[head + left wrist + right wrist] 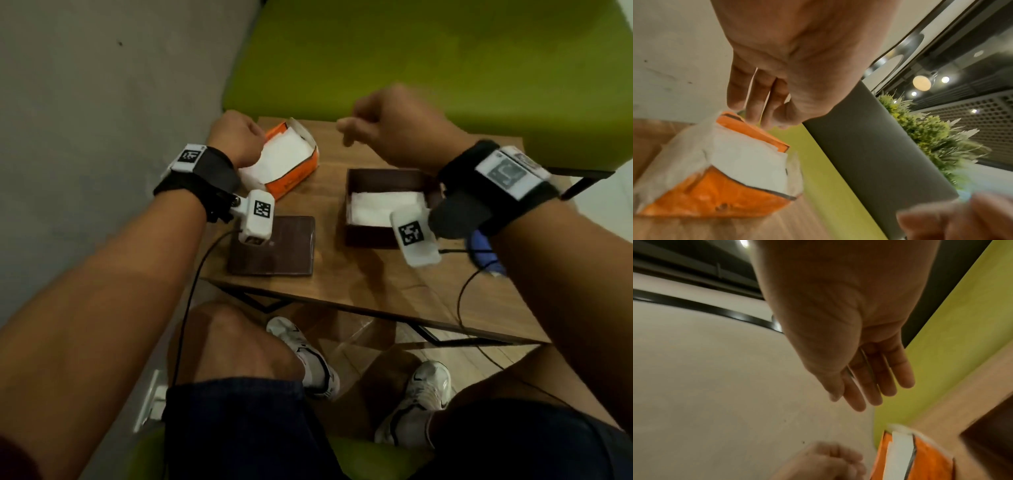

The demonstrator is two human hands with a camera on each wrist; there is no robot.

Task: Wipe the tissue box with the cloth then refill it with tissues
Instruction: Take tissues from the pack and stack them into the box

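Note:
An open orange tissue pack (294,178) (715,199) (929,459) with white tissues (284,154) showing lies at the table's far left. My left hand (236,137) (760,104) hangs over its far left edge with fingers pointing down at the rim, and I cannot tell whether they touch it. My right hand (380,120) (869,382) hovers empty above the far middle of the table, fingers straight. The brown tissue box (376,176) stands open on the right with white tissues (376,205) inside. Its brown lid (281,250) lies flat near the front left. A blue cloth (484,253) lies at the right, partly hidden by my right wrist.
The small wooden table (342,281) stands between a grey wall on the left and a green sofa (411,51) behind. Camera cables trail over the table's front edge. My knees and shoes are under the front edge. A potted plant (931,138) stands behind the sofa.

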